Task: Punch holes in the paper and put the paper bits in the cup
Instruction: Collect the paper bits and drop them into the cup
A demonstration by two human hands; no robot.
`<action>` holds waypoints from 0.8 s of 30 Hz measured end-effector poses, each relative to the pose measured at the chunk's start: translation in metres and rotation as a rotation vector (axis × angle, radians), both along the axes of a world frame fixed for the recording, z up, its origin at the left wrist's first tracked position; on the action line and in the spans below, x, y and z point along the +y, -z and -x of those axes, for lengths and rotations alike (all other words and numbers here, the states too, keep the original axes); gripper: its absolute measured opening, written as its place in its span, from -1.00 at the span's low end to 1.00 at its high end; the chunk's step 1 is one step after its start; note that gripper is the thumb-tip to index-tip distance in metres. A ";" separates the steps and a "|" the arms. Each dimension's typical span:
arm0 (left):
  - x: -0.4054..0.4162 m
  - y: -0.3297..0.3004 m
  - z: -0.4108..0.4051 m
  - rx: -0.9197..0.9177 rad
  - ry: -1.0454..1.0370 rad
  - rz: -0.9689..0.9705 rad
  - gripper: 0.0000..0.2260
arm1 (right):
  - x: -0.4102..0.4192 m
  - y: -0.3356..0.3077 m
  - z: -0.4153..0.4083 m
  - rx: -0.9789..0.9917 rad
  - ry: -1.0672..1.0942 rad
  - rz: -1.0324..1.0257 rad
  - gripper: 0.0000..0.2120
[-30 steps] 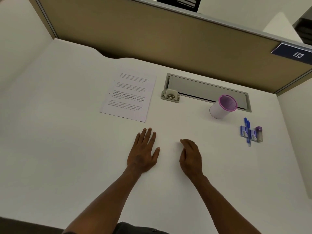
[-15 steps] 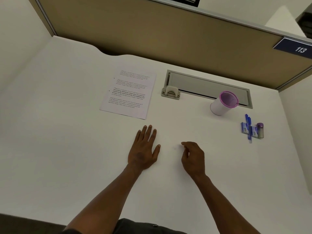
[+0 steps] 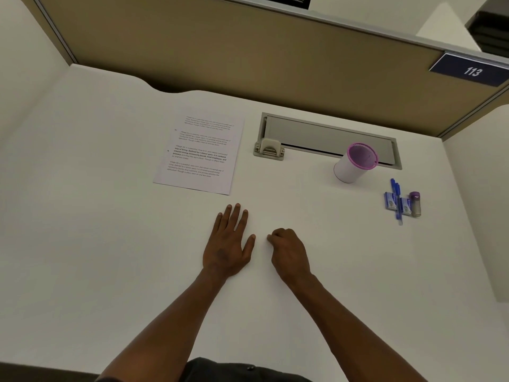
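Near the front edge of the white table [image 3: 82,244], at its middle, both hands rest on the surface. The left hand [image 3: 227,245] lies flat, palm down, fingers straight and slightly spread. The right hand [image 3: 289,250] sits just beside it, not touching, fingers curled under into a loose fist; whether it pinches anything cannot be told. Beyond the left hand, toward the back edge, lies the paper [image 3: 199,154], a printed sheet flat on the table. Just right of the paper stands the punch [image 3: 270,148], at the left end of a grey hatch [image 3: 327,133] set into the table. The cup [image 3: 355,162], white with a pink rim, stands upright at the hatch's right end. Toward the right edge lie blue pens [image 3: 396,199], two small boxes [image 3: 390,200] and a tube [image 3: 415,204], close together.
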State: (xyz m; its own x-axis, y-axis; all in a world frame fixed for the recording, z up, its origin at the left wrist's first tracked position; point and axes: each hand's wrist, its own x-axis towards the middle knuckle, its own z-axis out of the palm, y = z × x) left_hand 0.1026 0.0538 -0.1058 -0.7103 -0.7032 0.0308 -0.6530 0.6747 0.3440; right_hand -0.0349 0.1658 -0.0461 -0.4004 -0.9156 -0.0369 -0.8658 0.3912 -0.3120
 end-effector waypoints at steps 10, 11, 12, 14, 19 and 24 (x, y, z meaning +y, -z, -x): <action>0.001 -0.001 0.000 -0.009 -0.002 -0.011 -0.38 | -0.017 -0.007 0.014 0.029 -0.115 -0.148 -0.77; 0.001 -0.001 0.000 -0.004 -0.003 -0.013 -0.38 | -0.016 -0.006 0.011 0.044 -0.101 -0.162 -0.78; 0.001 -0.001 0.000 -0.002 -0.006 -0.013 -0.38 | -0.014 -0.004 0.007 0.050 -0.087 -0.165 -0.80; 0.000 -0.002 0.000 -0.013 -0.006 -0.013 -0.37 | -0.014 -0.002 -0.002 0.052 -0.057 -0.136 -0.84; 0.001 -0.003 -0.001 -0.008 0.001 -0.016 -0.37 | -0.017 0.001 -0.003 -0.316 0.321 0.042 -0.85; 0.001 -0.004 -0.001 -0.004 -0.004 -0.014 -0.39 | -0.009 -0.020 0.024 -1.549 1.004 0.448 -0.86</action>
State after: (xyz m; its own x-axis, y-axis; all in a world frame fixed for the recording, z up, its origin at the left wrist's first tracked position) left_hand 0.1032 0.0543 -0.1015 -0.7073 -0.7067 0.0181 -0.6573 0.6669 0.3509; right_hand -0.0593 0.1571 -0.0265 -0.5687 -0.4411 -0.6943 0.7005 0.1829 -0.6899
